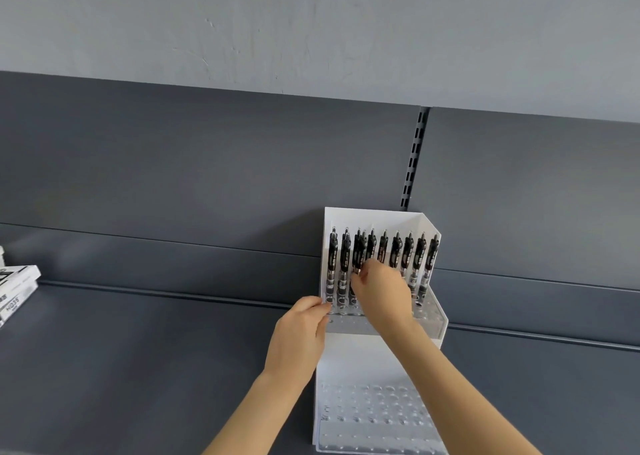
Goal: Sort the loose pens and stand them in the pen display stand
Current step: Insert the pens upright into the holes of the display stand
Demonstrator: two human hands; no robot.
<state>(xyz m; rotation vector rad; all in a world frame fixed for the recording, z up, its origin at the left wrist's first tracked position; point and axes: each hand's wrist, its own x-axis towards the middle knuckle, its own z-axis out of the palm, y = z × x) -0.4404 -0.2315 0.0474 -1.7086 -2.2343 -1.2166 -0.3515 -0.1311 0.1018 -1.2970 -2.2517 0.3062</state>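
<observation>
One white tiered pen display stand (pixel 429 330). Black pens (pixel 408 253) standing in its top row: ten, possibly eleven, some hidden behind the right hand (pixel 379 292). Hands: two, counting the left hand (pixel 298 333). White boxes (pixel 17 281), left edge: two.

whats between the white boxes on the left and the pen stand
In the head view, only bare dark shelf lies between the boxes and the pen display stand; the left hand holds the stand's left edge.

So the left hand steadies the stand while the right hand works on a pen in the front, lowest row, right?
Not quite: the head view shows the right hand pinching a pen in the back, top row of the pen display stand; the front rows hold no pens. The left hand does hold the stand's left edge.
</observation>
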